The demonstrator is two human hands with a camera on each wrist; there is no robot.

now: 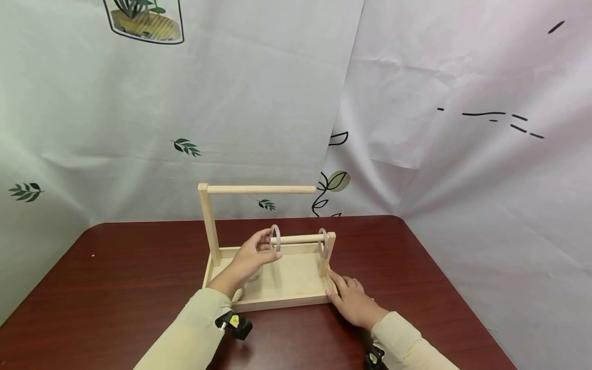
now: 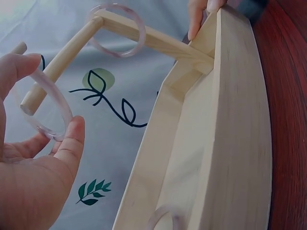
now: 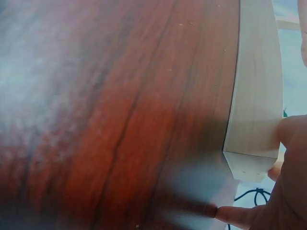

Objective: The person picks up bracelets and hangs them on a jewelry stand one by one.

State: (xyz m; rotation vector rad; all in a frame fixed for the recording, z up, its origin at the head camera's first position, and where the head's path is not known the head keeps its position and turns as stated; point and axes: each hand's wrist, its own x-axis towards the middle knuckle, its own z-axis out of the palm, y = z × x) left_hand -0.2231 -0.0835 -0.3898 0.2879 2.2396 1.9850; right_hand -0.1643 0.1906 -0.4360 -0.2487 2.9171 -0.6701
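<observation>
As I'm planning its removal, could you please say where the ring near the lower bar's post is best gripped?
I'd probably pinch the ring by its lower rim, coming from the free end of the lower bar: it hangs around that bar, with the post close on its other side.

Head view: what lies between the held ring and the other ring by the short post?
Between the held ring and the other ring by the short post runs only a bare stretch of the lower bar; the head view shows it.
</observation>
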